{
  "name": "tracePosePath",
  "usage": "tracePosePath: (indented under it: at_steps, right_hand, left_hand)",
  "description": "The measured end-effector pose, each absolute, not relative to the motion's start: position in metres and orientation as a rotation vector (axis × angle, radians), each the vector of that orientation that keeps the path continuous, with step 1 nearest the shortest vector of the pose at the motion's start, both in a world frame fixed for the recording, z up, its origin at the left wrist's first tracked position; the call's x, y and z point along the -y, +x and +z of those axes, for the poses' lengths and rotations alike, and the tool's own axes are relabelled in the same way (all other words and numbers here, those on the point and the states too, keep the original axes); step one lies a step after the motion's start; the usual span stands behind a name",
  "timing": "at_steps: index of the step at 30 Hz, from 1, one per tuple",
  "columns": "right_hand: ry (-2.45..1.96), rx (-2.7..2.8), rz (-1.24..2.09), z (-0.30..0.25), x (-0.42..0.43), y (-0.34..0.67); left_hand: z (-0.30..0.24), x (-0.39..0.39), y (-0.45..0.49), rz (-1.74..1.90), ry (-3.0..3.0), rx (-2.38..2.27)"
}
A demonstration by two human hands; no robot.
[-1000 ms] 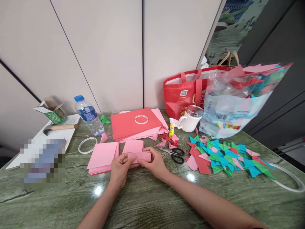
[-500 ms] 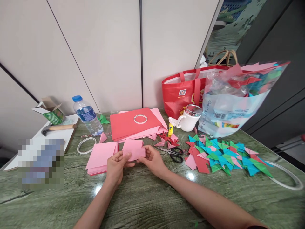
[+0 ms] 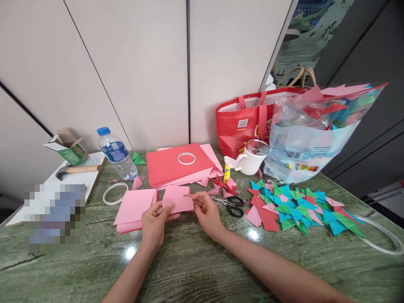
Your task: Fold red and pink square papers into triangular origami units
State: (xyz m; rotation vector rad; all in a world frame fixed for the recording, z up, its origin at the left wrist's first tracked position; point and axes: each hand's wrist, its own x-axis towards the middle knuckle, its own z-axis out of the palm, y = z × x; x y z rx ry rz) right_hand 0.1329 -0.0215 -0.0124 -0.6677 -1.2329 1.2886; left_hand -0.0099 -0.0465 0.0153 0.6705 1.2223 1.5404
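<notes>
A piece of pink paper (image 3: pixel 181 205), apparently folded, is held above the table's near middle. My left hand (image 3: pixel 157 216) pinches its left end, thumb on top and fingers beneath. At its right edge my right hand (image 3: pixel 205 211) is closed, thumb and index finger together on the paper; a thin raised edge shows by the fingertips. Just behind lies more pink paper (image 3: pixel 176 191), partly covered. Left of my left hand sits a stack of pink squares (image 3: pixel 134 207). Black-handled scissors (image 3: pixel 232 206) lie to the right of my right hand.
Red sheets (image 3: pixel 176 162) carry a tape roll (image 3: pixel 187 158). Around stand a water bottle (image 3: pixel 117 155), white mug (image 3: pixel 252 160), glue stick (image 3: pixel 226 173), red bag (image 3: pixel 233 130) and plastic bag (image 3: pixel 303 147). Folded coloured pieces (image 3: pixel 299 206) spread right; a hammer (image 3: pixel 78 169) lies left.
My right hand's fingers have shifted up along the paper's right edge, and a thin edge now stands up there. The left hand keeps its hold; the view has moved slightly.
</notes>
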Motion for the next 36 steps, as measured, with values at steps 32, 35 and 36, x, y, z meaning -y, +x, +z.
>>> tracePosePath:
  at_steps: [32,35,36]
  right_hand:
    - [-0.835,1.475,1.007,-0.005,0.023,0.137]
    - [-0.855,1.432,1.037,-0.006,0.022,0.137]
    - [-0.864,1.416,1.050,-0.007,0.021,0.137]
  left_hand:
    - [0.015,0.054,-0.001,1.305,0.883,-1.124]
    - [0.015,0.055,0.001,1.331,0.829,-1.079]
    - [0.015,0.056,0.002,1.339,0.816,-1.070]
